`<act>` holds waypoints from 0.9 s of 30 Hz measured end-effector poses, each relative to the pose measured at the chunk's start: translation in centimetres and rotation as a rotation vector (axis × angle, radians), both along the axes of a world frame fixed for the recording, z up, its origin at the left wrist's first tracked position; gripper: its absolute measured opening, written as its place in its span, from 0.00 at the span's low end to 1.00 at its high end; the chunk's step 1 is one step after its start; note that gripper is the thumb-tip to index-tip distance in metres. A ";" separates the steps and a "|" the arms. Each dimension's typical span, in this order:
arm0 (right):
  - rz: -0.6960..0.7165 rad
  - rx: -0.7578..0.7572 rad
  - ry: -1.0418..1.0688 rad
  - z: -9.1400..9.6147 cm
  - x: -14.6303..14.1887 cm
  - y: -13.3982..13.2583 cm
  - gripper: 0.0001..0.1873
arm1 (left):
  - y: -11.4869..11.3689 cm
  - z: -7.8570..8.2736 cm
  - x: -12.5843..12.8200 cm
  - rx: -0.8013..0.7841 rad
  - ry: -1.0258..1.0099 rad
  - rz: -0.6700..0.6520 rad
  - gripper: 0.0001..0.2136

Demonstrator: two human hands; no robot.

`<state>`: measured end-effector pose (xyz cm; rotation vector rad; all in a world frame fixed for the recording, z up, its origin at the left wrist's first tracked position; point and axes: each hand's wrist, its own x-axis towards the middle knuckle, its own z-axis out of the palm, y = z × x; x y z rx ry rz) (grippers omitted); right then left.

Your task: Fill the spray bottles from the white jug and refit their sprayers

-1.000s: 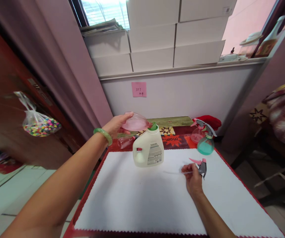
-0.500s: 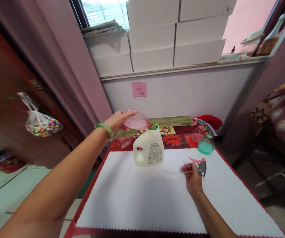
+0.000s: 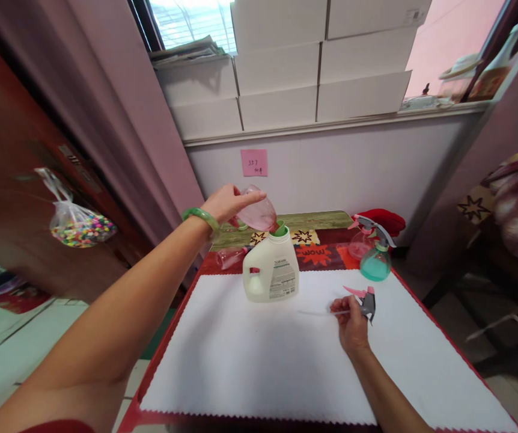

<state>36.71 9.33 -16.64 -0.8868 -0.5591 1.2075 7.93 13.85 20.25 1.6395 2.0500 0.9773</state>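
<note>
My left hand [image 3: 229,203], with a green bangle on the wrist, grips a clear pink bottle [image 3: 259,213] tipped mouth-down into the green funnel [image 3: 279,228] that sits in the neck of a white jug [image 3: 270,268]. The jug stands upright at the back of the white mat [image 3: 263,361]. My right hand [image 3: 353,325] rests on the mat to the right, fingers closed round a pink and grey spray head [image 3: 363,300] whose thin tube points left.
A teal spray bottle [image 3: 375,263] and a pink one [image 3: 358,240] stand at the mat's back right, a red cloth [image 3: 383,220] behind them. Another pink bottle [image 3: 229,257] lies left of the jug. A bag of coloured beads [image 3: 81,228] hangs at left. White boxes line the sill.
My left hand has risen and tipped the pink bottle more steeply into the funnel. The right hand and spray head have stayed put.
</note>
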 end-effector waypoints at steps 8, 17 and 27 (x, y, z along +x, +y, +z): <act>-0.008 -0.010 0.007 -0.1 0.0 0.0 0.22 | 0.2 1.9 3.7 -0.036 0.287 0.007 0.31; -0.013 -0.009 0.000 -0.1 0.0 0.1 0.23 | 0.2 2.4 3.3 0.047 0.219 0.001 0.28; -0.003 0.000 -0.014 0.4 0.0 0.0 0.25 | -3.7 -9.2 -1.7 0.165 -1.086 0.092 0.19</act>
